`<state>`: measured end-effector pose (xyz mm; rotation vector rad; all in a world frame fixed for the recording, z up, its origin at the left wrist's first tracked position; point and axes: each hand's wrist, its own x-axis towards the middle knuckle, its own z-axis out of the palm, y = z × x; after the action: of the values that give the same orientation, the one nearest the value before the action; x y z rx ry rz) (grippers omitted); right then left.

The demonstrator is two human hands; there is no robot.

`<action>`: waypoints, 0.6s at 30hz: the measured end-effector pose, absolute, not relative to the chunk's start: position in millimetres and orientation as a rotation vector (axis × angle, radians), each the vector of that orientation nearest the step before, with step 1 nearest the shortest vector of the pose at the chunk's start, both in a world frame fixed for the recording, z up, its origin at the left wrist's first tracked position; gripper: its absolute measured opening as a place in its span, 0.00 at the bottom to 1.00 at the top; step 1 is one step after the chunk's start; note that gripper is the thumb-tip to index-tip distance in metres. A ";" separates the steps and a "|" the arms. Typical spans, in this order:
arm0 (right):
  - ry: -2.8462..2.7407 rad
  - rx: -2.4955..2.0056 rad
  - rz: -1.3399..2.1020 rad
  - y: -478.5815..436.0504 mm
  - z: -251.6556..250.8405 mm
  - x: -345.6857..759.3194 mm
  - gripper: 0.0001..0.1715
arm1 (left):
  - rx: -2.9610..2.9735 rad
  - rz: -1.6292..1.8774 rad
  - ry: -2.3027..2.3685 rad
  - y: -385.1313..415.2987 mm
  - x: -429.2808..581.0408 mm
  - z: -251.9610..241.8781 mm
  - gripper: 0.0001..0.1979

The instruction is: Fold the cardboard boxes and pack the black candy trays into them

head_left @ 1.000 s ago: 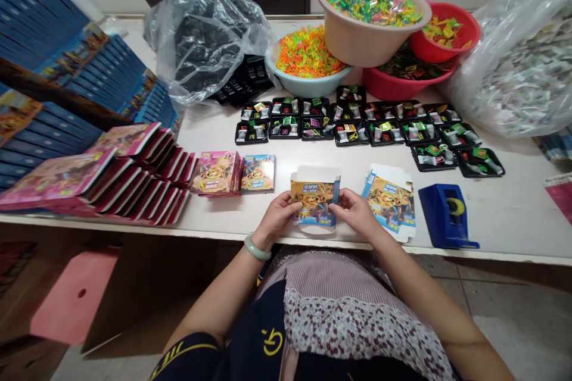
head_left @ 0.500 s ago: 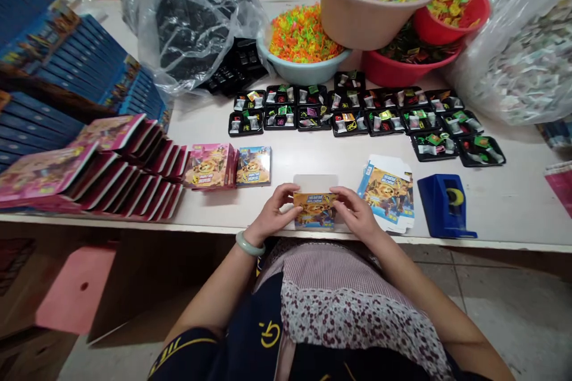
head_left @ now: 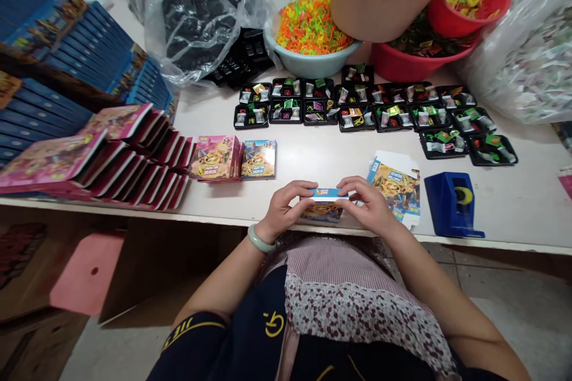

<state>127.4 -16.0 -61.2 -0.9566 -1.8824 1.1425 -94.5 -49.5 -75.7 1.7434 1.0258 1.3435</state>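
A small printed cardboard box [head_left: 322, 212] stands at the table's front edge, its blue top flap folded over. My left hand [head_left: 289, 205] grips its left end, fingers on the top edge and thumb on the near face. On the right end, my right hand [head_left: 364, 202] pinches the same box in a like way. Flat box blanks [head_left: 397, 184] lie just right of my right hand. A blue finished-looking box [head_left: 259, 159] and a stack of pink boxes [head_left: 216, 158] are to the left of my hands.
Black trays of wrapped pieces [head_left: 357, 118] line the table's middle. A blue tape dispenser [head_left: 450, 205] is at right. Behind stand a light blue basin [head_left: 313, 59], a beige tub [head_left: 388, 9] and clear bags. Pink boxes [head_left: 53, 158] and blue boxes [head_left: 89, 41] are piled at left.
The pale flap that stood up at the box's top is now folded over, showing its blue printed side. Both hands have shifted their fingers onto the top edge. The camera view has moved slightly.
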 end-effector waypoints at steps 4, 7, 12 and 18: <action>-1.794 -1.116 1.086 -17.4 -57.9 113.8 0.05 | 1.571 1.364 1.223 -46.7 -88.7 -70.9 0.06; -1.822 -1.102 1.085 -17.5 -57.2 113.5 0.05 | 1.636 1.338 1.149 -44.8 -94.2 -71.3 0.07; -1.971 -0.889 0.962 -22.9 -66.5 128.7 0.09 | 1.905 1.196 0.910 -49.7 -111.9 -78.2 0.11; -1.952 -0.887 0.799 -24.3 -78.6 116.4 0.09 | 1.518 1.229 1.090 -48.7 -104.6 -84.4 0.15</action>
<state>116.4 -24.3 -78.6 -0.8874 -1.9517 0.7993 -104.6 -48.7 -84.4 1.5176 1.0905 1.2294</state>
